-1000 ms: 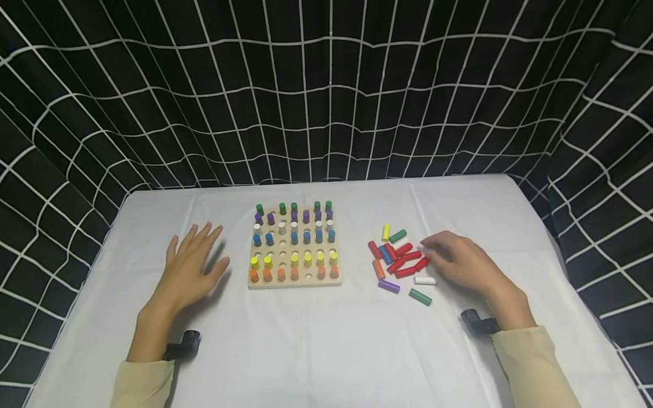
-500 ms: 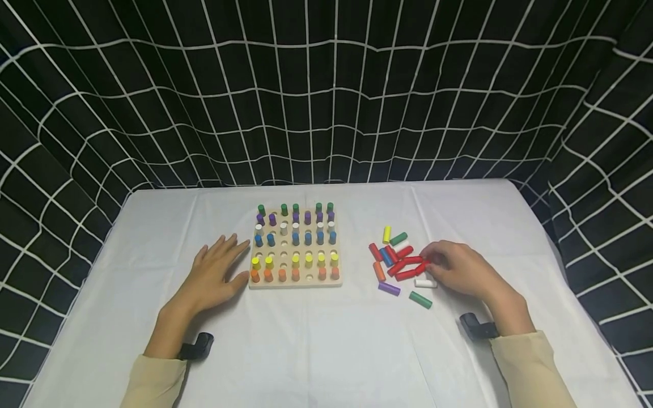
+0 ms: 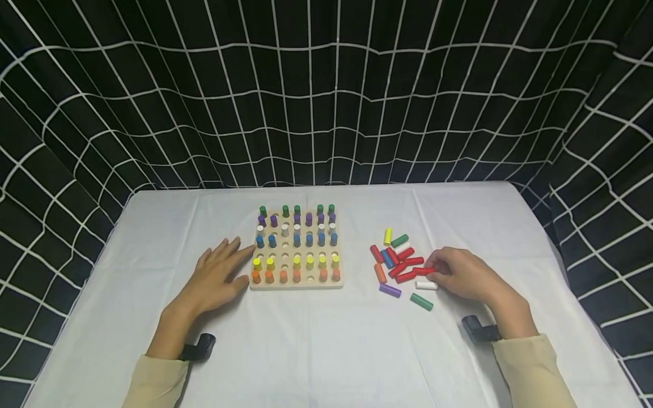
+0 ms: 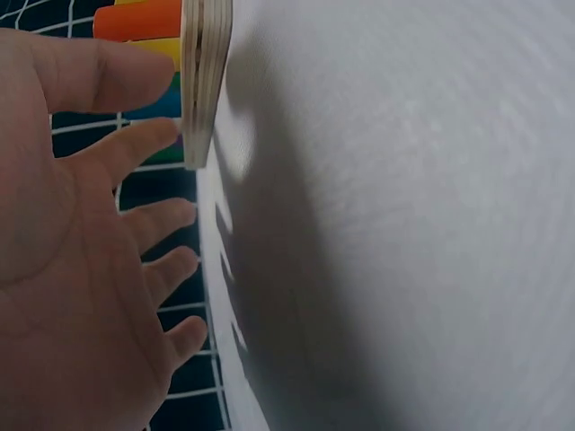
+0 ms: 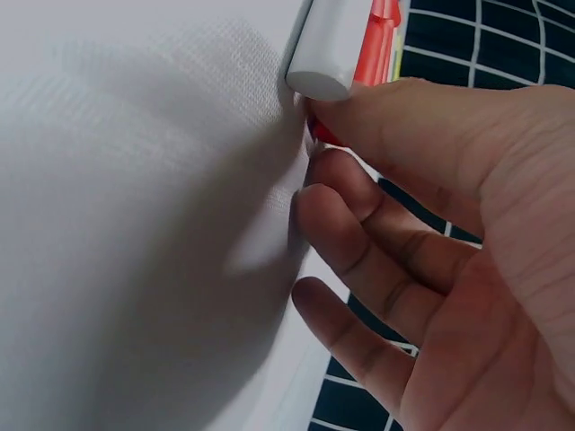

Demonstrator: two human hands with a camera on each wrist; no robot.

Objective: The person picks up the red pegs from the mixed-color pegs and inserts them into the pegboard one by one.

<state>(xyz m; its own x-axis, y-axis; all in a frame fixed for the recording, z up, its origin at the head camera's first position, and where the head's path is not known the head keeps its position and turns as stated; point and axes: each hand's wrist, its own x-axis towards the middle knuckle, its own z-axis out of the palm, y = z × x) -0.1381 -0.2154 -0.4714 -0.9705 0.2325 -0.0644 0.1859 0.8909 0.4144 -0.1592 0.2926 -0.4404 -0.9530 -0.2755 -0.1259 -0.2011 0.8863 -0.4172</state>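
A wooden pegboard (image 3: 296, 286) lies left of the table's middle, with rows of green, purple, white, blue, yellow and orange pegs standing in it. At its left edge is my left hand (image 3: 216, 280), fingers spread; in the left wrist view the thumb and index finger of that hand (image 4: 81, 206) touch or nearly touch the board's side (image 4: 205, 81). My right hand (image 3: 461, 275) pinches the end of a red peg (image 3: 422, 271) between thumb and index finger at the loose pile's right side. The right wrist view shows only a bit of that red peg (image 5: 325, 135). Beside it lies a white peg (image 5: 323, 54).
Several loose pegs lie right of the board: red ones, a blue peg (image 3: 388, 259), an orange peg (image 3: 380, 273), a yellow peg (image 3: 388, 236), a purple peg (image 3: 390, 290) and a green peg (image 3: 421, 301). A white cloth (image 3: 326, 351) covers the table; a dark gridded curtain (image 3: 326, 113) surrounds it.
My left hand has moved right, up to the board's edge. My right hand has come slightly toward me and closed its fingertips on the red peg, which has turned a little.
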